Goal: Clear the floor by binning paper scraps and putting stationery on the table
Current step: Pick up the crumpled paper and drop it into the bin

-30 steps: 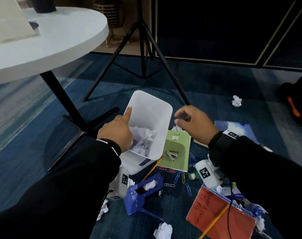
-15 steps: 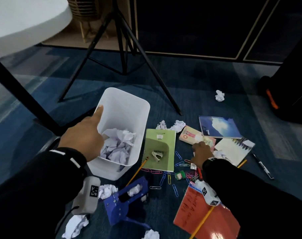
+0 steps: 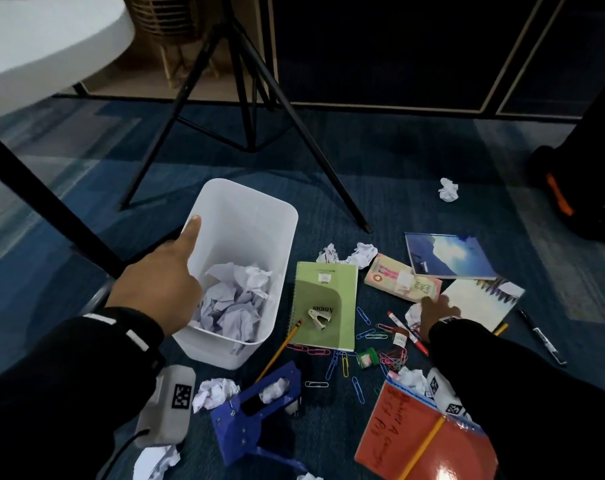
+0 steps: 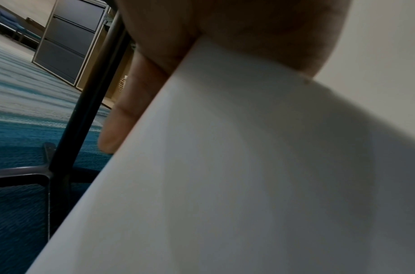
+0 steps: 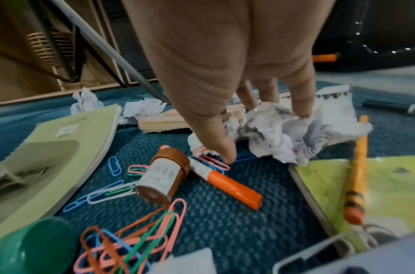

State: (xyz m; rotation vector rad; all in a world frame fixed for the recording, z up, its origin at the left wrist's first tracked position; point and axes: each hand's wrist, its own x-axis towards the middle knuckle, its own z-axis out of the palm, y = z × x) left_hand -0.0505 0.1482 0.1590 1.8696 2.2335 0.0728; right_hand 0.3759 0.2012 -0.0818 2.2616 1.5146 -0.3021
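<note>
My left hand [image 3: 159,282] grips the near-left rim of the white bin [image 3: 259,216], index finger lying along the edge; the left wrist view shows fingers [image 4: 117,120] against the bin wall [image 4: 225,166]. Several crumpled papers lie inside. My right hand [image 3: 436,306] reaches down to a crumpled paper scrap [image 3: 413,313] on the carpet. In the right wrist view its straight fingertips [image 5: 300,111] touch the top of the scrap [image 5: 284,133], and the thumb comes down beside it among paper clips. More paper balls [image 3: 214,393] [image 3: 363,254] [image 3: 448,190] lie around.
Scattered on the blue carpet are a green notebook [image 3: 325,299] with a staple remover, a pencil [image 3: 280,351], paper clips [image 3: 342,365], a red marker [image 3: 406,332], a brown bottle [image 5: 164,176], a blue punch [image 3: 256,417], an orange folder [image 3: 422,441] and books [image 3: 446,254]. Behind stand the white table [image 3: 45,46] and tripod legs [image 3: 245,109].
My right hand dropped from above the bin to the floor at the right and now touches a paper scrap. The left hand kept its hold on the bin.
</note>
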